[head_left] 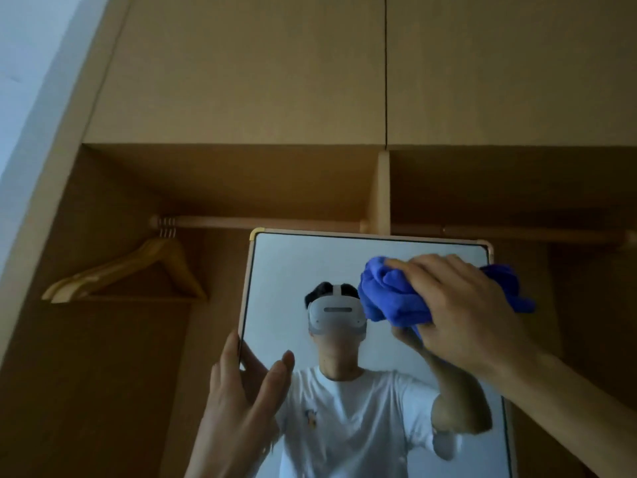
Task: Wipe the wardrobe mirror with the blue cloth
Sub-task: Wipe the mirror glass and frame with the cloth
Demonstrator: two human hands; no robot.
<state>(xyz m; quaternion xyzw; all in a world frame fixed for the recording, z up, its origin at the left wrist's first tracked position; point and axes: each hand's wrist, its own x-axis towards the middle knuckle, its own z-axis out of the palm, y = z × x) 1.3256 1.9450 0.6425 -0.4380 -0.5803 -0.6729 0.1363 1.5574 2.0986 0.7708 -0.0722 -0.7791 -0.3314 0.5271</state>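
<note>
The lower part of the rectangular mirror (293,270), with its thin pinkish-gold frame, is cut off by the bottom of the picture. Its right edge is mostly hidden behind the right forearm. The mirror stands in front of the open light-brown wooden wardrobe (241,81), and its top edge sits just below the round wooden hanging rail (258,222).

The crumpled blue cloth (389,298) lies against the glass near the mirror's top right corner. The right hand (462,305) covers its middle, with the fingers (413,267) curled over the bunch and clamped on it. One loose end of the cloth sticks out past the mirror's right edge. How much cloth is folded under the palm cannot be seen.

The left hand (238,401) holds the mirror's left edge low down. The thumb is in front of the glass and the fingers lie along the outer side of the frame, so the edge sits between them. The wrist runs out of the picture at the bottom.

The glass reflects a person in a white T-shirt wearing a white headset. The upper left of the glass is bare, from the top left corner down to the left hand.

Left of the mirror, several pale wooden coat hangers (138,270) hang together near the rail's left end, well apart from the mirror. To the right of the upright wooden divider (381,191) the compartment is dim, and its rail is hard to make out.
</note>
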